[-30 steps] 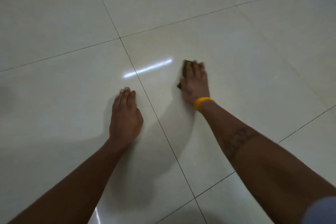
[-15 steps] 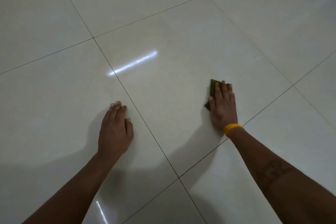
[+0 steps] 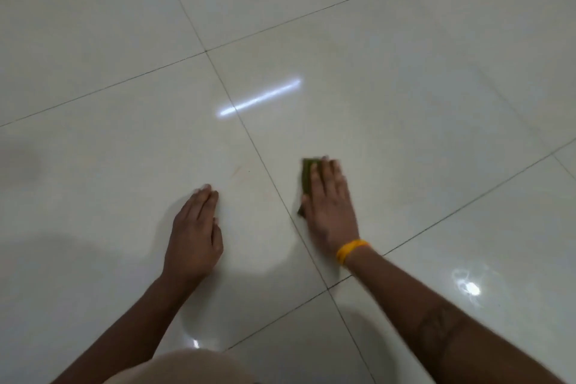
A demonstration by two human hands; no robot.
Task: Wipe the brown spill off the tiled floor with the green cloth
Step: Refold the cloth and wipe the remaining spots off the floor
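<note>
My right hand (image 3: pixel 330 206), with a yellow band at the wrist, lies flat on the folded green cloth (image 3: pixel 307 173) and presses it to the pale tiled floor (image 3: pixel 405 121), just right of a grout line. Only the cloth's left edge and far corner show past the fingers. My left hand (image 3: pixel 194 234) rests palm down on the neighbouring tile, fingers together, holding nothing. A faint brownish streak (image 3: pixel 237 170) marks the tile beyond my left fingertips. No other spill can be made out.
Glossy tiles with dark grout lines fill the view. A bright light streak (image 3: pixel 258 98) reflects beyond the hands and a round glare spot (image 3: pixel 470 288) sits at the right. My knee (image 3: pixel 187 368) shows at the bottom edge.
My right hand has slid the cloth toward me and to the left, close to the grout line. The left hand has stayed planted while the camera view shifted.
</note>
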